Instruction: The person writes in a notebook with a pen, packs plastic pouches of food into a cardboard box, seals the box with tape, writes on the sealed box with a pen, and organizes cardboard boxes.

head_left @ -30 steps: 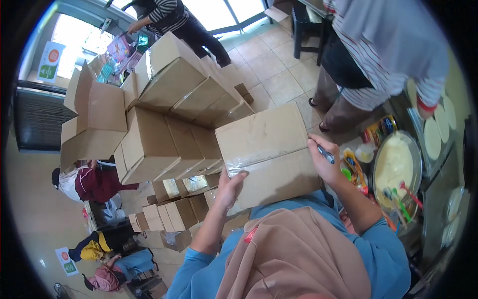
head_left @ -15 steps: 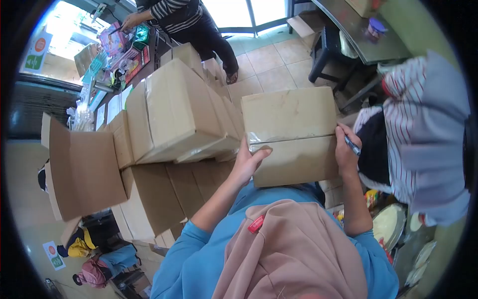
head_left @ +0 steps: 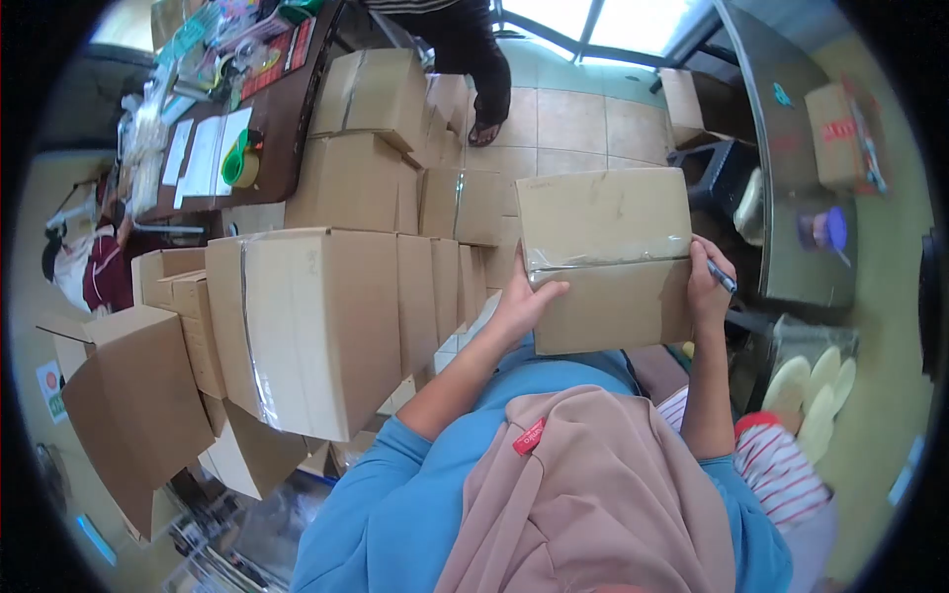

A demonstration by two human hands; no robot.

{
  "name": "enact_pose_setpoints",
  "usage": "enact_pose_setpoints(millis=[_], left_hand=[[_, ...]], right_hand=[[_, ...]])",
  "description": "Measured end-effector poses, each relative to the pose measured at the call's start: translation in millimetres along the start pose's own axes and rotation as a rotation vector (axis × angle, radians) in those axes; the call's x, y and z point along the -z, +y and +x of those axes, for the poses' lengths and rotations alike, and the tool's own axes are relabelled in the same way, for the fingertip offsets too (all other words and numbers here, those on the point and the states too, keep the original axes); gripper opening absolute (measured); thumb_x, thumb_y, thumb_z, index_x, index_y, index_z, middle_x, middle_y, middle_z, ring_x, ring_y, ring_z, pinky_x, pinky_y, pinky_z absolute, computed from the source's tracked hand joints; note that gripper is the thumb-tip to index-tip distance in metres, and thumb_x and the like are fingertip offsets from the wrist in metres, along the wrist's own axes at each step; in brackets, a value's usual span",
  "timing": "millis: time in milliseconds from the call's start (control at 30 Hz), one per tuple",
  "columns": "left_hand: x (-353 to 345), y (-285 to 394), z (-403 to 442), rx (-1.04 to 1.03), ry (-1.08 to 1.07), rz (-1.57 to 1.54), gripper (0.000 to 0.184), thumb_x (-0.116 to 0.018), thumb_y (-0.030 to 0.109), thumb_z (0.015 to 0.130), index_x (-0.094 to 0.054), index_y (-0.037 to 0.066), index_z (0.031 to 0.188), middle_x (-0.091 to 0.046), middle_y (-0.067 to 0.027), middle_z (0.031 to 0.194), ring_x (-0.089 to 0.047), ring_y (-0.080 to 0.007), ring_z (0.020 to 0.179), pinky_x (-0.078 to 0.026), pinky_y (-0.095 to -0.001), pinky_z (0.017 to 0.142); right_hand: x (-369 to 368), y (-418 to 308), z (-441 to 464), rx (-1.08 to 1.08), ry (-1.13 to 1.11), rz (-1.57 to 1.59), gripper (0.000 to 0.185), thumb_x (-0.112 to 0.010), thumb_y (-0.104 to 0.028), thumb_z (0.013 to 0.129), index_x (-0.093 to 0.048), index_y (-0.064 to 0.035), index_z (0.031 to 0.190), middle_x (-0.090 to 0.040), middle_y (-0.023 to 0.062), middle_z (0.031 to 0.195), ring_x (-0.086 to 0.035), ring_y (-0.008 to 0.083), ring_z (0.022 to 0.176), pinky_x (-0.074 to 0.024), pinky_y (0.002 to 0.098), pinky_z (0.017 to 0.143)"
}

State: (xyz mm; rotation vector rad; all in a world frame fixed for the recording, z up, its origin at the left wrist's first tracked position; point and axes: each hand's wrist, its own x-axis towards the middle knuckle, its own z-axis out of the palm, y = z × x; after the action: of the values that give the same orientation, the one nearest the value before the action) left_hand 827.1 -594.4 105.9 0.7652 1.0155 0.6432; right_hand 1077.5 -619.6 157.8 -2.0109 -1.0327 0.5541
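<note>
No words can be read for sure. The red tag on the pink scarf has tiny white letters, too blurry to read. The sign on the wall has a red spot and some green, but it is too small to read. Faint marks near the top edge of the held box are not clear.

At ten o'clock a brown bench is carrying papers and a tape dispenser. At twelve, a person is standing on the tiles. At two, a stool is resting beside a grey bench, which is bearing a carton and, nearer three, a tub. A striped sleeve is showing at four.
</note>
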Motion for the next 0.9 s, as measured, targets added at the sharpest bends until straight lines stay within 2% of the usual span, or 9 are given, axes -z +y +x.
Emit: enact_pose_setpoints(millis=[267,367,500,533,600,667,733,767,900], left_hand=[[8.3,14.6,78.2,-0.062,0.107,0.017,0.088,-0.063,0.009,0.070,-0.007,0.001,0.138,-0.034,-0.0174,0.131,-0.039,-0.0251,0.119,-0.033,-0.0322,0.098],[18.4,34.5,108.0,-0.044,0.138,-0.011,0.088,-0.064,0.011,0.069,-0.009,0.002,0.137,-0.027,-0.0170,0.135,-0.030,-0.0239,0.125,-0.030,-0.0308,0.100],[34.1,50.2,134.0,0.014,0.215,-0.083,0.087,-0.065,0.011,0.069,-0.011,0.001,0.137,-0.028,-0.0164,0.134,-0.030,-0.0239,0.125,-0.030,-0.0310,0.099],[41.2,29.3,147.1,0.001,0.275,-0.002,0.086,-0.066,0.011,0.069,-0.013,0.002,0.136,-0.030,-0.0158,0.133,-0.033,-0.0243,0.123,-0.032,-0.0316,0.098],[44.9,37.4,154.3,-0.011,0.340,0.073,0.085,-0.066,0.012,0.069,-0.014,0.002,0.136,-0.032,-0.0152,0.131,-0.036,-0.0247,0.120,-0.033,-0.0323,0.097],[44.8,48.0,157.1,0.046,0.367,-0.138,0.082,-0.067,0.013,0.069,-0.019,0.004,0.135,-0.036,-0.0146,0.129,-0.040,-0.0247,0.118,-0.035,-0.0328,0.096],[48.8,40.9,171.1,0.052,0.400,-0.214,0.081,-0.067,0.012,0.069,-0.020,0.004,0.135,-0.038,-0.0144,0.128,-0.041,-0.0240,0.117,-0.035,-0.0325,0.096],[46.5,37.0,176.8,0.062,0.431,-0.289,0.080,-0.067,0.012,0.070,-0.021,0.005,0.134,-0.040,-0.0143,0.128,-0.041,-0.0233,0.117,-0.035,-0.0322,0.096],[38.4,34.4,206.4,0.036,0.583,-0.407,0.080,-0.066,0.009,0.071,-0.019,0.006,0.135,-0.041,-0.0117,0.127,-0.040,-0.0216,0.118,-0.035,-0.0322,0.097]], right_hand=[[-57.3,-2.7,139.0,0.178,-0.223,-0.063,0.022,-0.051,-0.014,0.084,-0.063,0.0022,0.093,-0.065,0.0136,0.082,-0.062,0.0174,0.077,-0.0456,0.0270,0.072],[-88.7,-17.0,185.7,0.249,-0.300,-0.127,0.022,-0.052,-0.015,0.083,-0.063,0.0010,0.093,-0.065,0.0125,0.081,-0.061,0.0152,0.076,-0.0452,0.0263,0.072],[-130.4,-35.1,228.4,0.316,-0.385,-0.116,0.022,-0.052,-0.015,0.084,-0.063,0.0016,0.094,-0.064,0.0101,0.077,-0.059,0.0128,0.072,-0.0446,0.0247,0.069],[-138.9,-41.3,235.7,0.328,-0.403,-0.126,0.022,-0.052,-0.015,0.084,-0.063,0.0016,0.094,-0.064,0.0101,0.077,-0.059,0.0128,0.072,-0.0446,0.0247,0.069],[-158.4,-53.0,249.1,0.344,-0.474,-0.072,0.022,-0.052,-0.015,0.084,-0.063,0.0018,0.094,-0.063,0.0091,0.075,-0.058,0.0112,0.070,-0.0443,0.0242,0.068],[-174.8,-62.6,260.3,0.339,-0.516,-0.057,0.020,-0.052,-0.013,0.084,-0.063,0.0014,0.093,-0.062,0.0087,0.072,-0.057,0.0100,0.068,-0.0440,0.0239,0.065],[-191.6,-65.9,274.9,0.387,-0.580,-0.094,0.019,-0.053,-0.012,0.084,-0.063,0.0012,0.092,-0.061,0.0091,0.069,-0.056,0.0102,0.065,-0.0438,0.0244,0.062],[-197.6,-75.0,279.7,0.340,-0.631,-0.140,0.018,-0.054,-0.013,0.083,-0.063,0.0014,0.091,-0.060,0.0094,0.066,-0.056,0.0109,0.063,-0.0438,0.0249,0.062],[-236.6,-55.7,319.7,0.452,-0.751,-0.153,0.017,-0.055,-0.013,0.083,-0.062,0.0009,0.090,-0.060,0.0098,0.068,-0.057,0.0118,0.065,-0.0440,0.0251,0.063]])
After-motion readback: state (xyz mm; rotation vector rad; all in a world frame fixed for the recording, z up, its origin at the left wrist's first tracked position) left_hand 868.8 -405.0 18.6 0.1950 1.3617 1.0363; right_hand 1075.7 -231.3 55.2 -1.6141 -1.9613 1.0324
